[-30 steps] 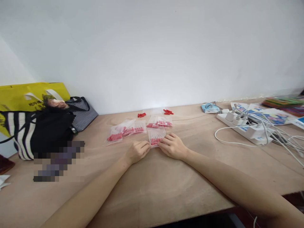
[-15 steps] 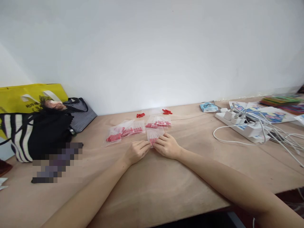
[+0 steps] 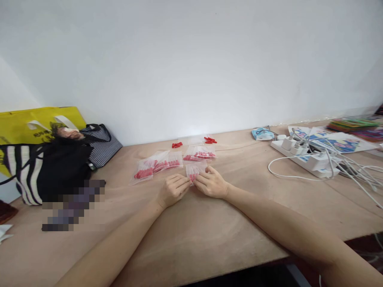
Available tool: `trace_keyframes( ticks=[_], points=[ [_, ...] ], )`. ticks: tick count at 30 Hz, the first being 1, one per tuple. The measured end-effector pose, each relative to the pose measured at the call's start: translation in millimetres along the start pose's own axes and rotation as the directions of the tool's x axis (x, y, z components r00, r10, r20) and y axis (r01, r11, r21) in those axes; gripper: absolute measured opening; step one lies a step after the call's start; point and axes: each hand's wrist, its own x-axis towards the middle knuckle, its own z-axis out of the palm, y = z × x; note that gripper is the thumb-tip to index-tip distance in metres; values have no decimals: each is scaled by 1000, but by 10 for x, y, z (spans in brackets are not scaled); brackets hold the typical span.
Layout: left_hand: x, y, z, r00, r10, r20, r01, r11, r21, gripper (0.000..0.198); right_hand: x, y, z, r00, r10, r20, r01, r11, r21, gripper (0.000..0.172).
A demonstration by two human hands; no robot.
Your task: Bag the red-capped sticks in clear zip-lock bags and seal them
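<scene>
The bag (image 3: 196, 168) is pinched at its near edge by left hand (image 3: 173, 190) and right hand (image 3: 213, 184); even, light pressure is advised.

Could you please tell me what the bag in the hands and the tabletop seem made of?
The bag looks like thin, see-through plastic: red pieces show through it. The tabletop seems matte wood, perhaps plywood, judging by its streaky grain.

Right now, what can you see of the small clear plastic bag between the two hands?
The small clear plastic bag looks thin, with red pieces near its closer edge and pale lines beyond. Over the light-brown wooden table, the bare left hand and bare right hand pinch its near edge, the right covering part. Seal and tilt are unclear.
</scene>
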Motion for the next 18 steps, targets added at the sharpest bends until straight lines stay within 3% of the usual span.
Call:
trace_keyframes(
  ticks=[11, 18],
  points=[
    [-7, 28, -32, 997, -35, -65, 33, 999, -32, 10, -210, 170, -172, 996, 25, 83, -16, 995, -101, 24],
    [-10, 60, -54, 996, -75, -50, 70, 994, -86, 9, -324, 221, -179, 994, 103, 46, -97, 990, -106, 30]
  ],
)
